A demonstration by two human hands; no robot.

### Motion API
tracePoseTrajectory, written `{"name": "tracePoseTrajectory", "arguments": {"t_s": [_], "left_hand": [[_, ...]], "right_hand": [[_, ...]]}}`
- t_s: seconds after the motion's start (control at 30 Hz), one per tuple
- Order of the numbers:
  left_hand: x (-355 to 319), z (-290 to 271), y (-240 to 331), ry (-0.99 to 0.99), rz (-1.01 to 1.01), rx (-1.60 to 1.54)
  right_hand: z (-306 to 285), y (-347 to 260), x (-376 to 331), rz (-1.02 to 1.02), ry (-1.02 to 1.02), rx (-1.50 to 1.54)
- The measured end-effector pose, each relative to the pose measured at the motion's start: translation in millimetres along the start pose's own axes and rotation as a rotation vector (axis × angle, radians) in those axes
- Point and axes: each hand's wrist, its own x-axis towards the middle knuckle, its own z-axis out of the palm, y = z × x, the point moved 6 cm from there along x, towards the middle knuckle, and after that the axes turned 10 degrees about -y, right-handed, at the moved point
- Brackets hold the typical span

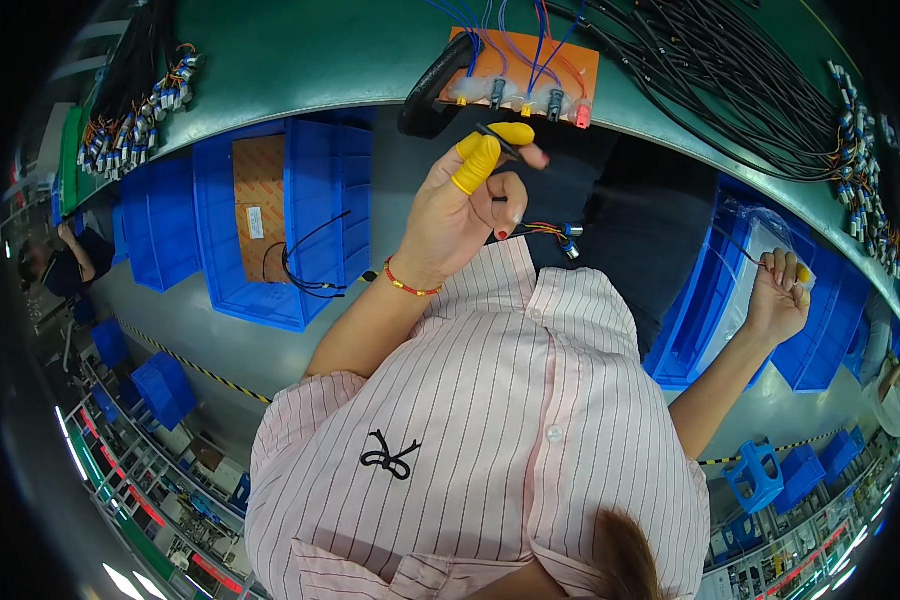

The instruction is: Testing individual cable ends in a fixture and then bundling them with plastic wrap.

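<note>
The left hand (460,215) pinches a thin black wire (492,135) at twelve o'clock, its connector ends (568,240) dangling free. The right hand (778,300) clenches another wire (740,248) over the blue bin (705,300) at three o'clock. Loose ends could snag on the surface (300,50).

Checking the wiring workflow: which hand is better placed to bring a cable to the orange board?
Probably the left hand: it holds a black cable just below the orange board. The right hand is off by the blue bin.
</note>
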Motion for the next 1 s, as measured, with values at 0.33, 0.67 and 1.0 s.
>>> {"name": "tracePoseTrajectory", "arguments": {"t_s": [0.33,0.67,1.0], "left_hand": [[3.0,-2.5,-10.7,-0.001,-0.145,0.059],[9.1,-5.9,-8.3,0.069,-0.165,0.147],[15.9,-5.0,1.1,0.145,-0.189,0.248]], "right_hand": [[15.7,24.5,5.2,0.008,0.059,-0.206],[33.7,43.1,11.6,0.023,0.116,-0.254],[18.0,49.5,15.3,0.134,0.044,-0.182]]}}
